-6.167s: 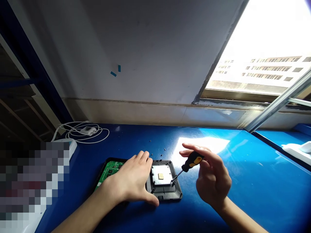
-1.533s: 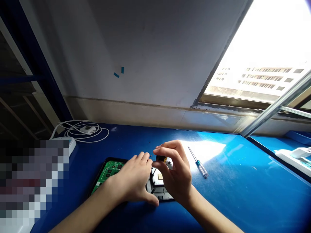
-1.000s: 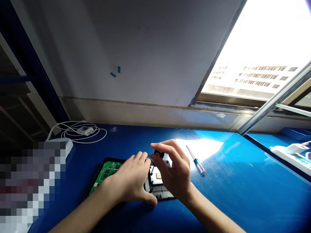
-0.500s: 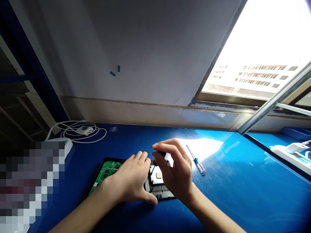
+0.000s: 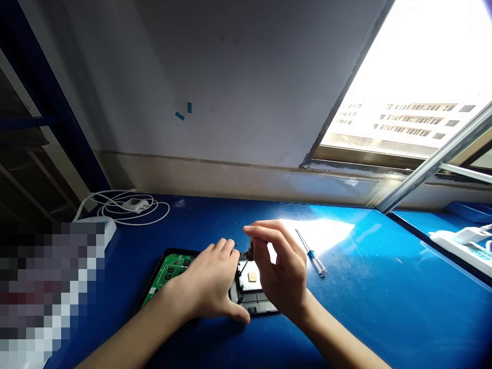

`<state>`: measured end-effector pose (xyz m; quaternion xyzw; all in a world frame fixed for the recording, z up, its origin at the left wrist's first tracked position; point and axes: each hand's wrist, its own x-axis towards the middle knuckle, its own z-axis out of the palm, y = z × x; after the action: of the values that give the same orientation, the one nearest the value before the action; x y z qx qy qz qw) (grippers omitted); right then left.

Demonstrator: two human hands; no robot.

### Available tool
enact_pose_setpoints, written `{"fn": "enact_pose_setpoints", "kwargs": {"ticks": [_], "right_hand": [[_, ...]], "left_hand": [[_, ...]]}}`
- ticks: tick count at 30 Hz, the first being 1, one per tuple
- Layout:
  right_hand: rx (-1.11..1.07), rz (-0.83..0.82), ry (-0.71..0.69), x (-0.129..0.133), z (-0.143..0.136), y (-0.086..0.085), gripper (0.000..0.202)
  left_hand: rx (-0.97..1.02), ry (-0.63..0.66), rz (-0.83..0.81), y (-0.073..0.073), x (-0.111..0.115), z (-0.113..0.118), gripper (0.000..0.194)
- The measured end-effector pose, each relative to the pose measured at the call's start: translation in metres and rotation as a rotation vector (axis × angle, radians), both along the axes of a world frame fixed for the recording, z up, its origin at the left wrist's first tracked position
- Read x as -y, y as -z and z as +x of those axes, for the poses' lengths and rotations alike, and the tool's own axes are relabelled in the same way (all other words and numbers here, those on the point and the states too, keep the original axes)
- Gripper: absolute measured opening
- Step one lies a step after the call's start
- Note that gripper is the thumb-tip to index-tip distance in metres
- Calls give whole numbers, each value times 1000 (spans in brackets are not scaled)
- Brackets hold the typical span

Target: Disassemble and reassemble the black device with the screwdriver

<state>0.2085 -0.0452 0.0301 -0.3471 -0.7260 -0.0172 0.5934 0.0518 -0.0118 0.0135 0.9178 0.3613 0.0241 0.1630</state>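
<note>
My left hand (image 5: 209, 279) spans a black plastic casing (image 5: 265, 306), thumb at its near edge and fingers at its far edge. Left of that hand, a green circuit board (image 5: 169, 277) shows inside a black frame; the join between the two is under my hand. My right hand (image 5: 283, 266) pinches the dark handle of a small screwdriver (image 5: 249, 252). Its thin shaft slants down to the upper left part of the casing, where the tip is hard to make out. A pale metal plate (image 5: 246, 284) with a tan square pad (image 5: 251, 277) lies in the casing.
A second screwdriver (image 5: 317, 264) with a clear blue handle lies right of my hands on the blue table (image 5: 369, 287). Tiny screws (image 5: 234, 223) sit beyond the casing. At back left are a white charger (image 5: 135, 205) and coiled cable; a power strip (image 5: 463, 246) is at right.
My right thumb and fingers have turned slightly about the screwdriver handle, which now shows a different side. The left hand and casing keep their place; the view has shifted a little.
</note>
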Motion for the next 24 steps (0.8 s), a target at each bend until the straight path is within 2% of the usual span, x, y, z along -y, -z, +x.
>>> {"fn": "enact_pose_setpoints", "kwargs": {"ticks": [3, 6, 10, 12, 15, 18, 22, 24], "right_hand": [[-15, -29, -51, 0, 2, 5, 33], [-4, -34, -99, 2, 2, 7, 33], [30, 30, 1, 3, 0, 1, 18], [31, 49, 2, 3, -1, 0, 22], [20, 33, -67, 3, -1, 3, 34], [3, -7, -126, 3, 0, 8, 36], [9, 33, -24, 1, -1, 7, 22], [24, 57, 29, 1, 0, 5, 23]], "left_hand": [[-4, -5, 13, 4, 0, 0, 87], [2, -5, -26, 1, 0, 0, 90], [5, -5, -67, -6, 1, -1, 92], [1, -6, -80, -7, 1, -1, 90], [0, -4, -76, -7, 1, 0, 92], [4, -12, -64, -6, 1, -1, 96], [-16, -14, -57, -8, 2, -1, 89], [-15, -7, -41, -7, 1, -1, 87]]}}
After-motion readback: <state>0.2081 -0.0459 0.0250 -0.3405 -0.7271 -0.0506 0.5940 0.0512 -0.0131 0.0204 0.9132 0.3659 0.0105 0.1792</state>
